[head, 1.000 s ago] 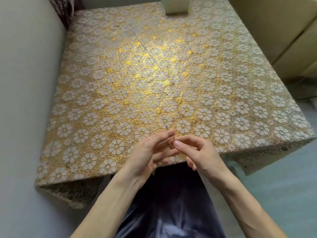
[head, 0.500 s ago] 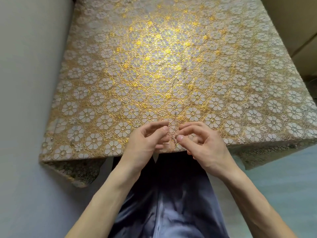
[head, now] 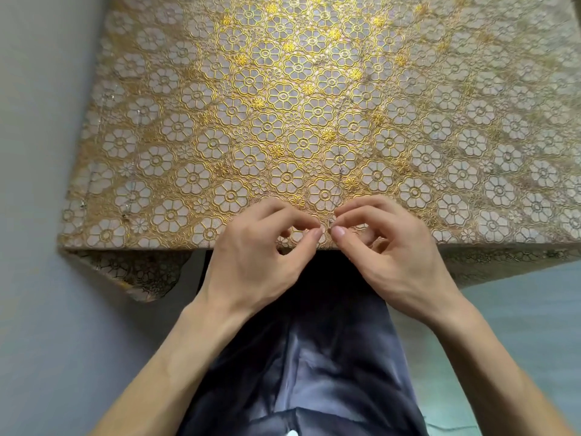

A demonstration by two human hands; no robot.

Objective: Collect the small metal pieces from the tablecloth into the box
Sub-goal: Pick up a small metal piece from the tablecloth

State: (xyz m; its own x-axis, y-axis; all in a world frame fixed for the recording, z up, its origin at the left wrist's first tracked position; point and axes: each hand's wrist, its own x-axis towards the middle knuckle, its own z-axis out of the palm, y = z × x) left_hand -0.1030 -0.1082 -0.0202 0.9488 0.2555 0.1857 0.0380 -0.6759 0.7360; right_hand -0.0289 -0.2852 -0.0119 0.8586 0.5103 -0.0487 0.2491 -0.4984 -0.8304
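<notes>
At the near edge of the tablecloth, I see the left hand and right hand curled, thumbs and forefingers narrowed almost tip to tip. I cannot tell whether a piece is caught. Thin metal pieces lie just beyond. This looks like the picking step; next I need a firm pinch, then a carry to the box, out of view.

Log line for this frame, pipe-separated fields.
left hand: thumb-forefinger tips together at tablecloth near edge | right hand: same, facing it | grip contents: too small to tell | box: out of view
</notes>
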